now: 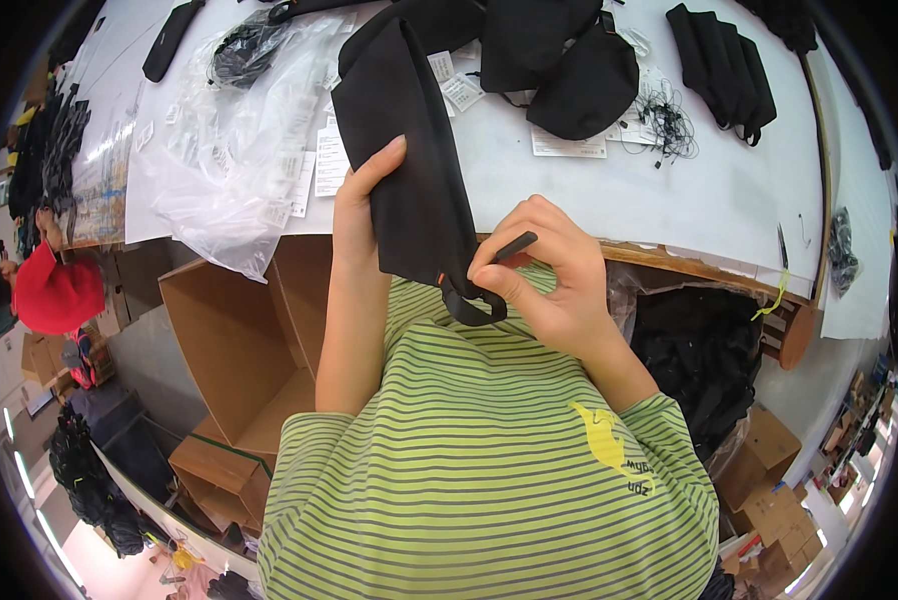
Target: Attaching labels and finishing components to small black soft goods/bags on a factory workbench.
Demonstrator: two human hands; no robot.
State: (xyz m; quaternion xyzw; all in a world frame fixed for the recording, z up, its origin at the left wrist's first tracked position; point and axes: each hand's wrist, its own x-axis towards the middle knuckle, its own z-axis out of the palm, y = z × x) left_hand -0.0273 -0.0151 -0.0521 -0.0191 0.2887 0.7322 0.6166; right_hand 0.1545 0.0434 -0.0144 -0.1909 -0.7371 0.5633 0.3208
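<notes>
A long black fabric pouch [416, 190] is held up at a tilt in front of my chest. My left hand [359, 205] grips its left side, the thumb lying on the front face and the other fingers hidden behind. A narrow black strap [474, 312] loops from the pouch's lower end, near a small orange tab. My right hand [554, 275] pinches a dark strip between thumb and fingers; it looks like the strap's free end, though the fingers cover where the two would join.
Clear plastic bags [224, 170] lie on the white table [529, 190]. Several black pouches [584, 85], white tags [462, 91] and a tangle of black cords [666, 125] are farther back. Open cardboard boxes [234, 340] stand below left; a bag of black items [694, 350] sits below right.
</notes>
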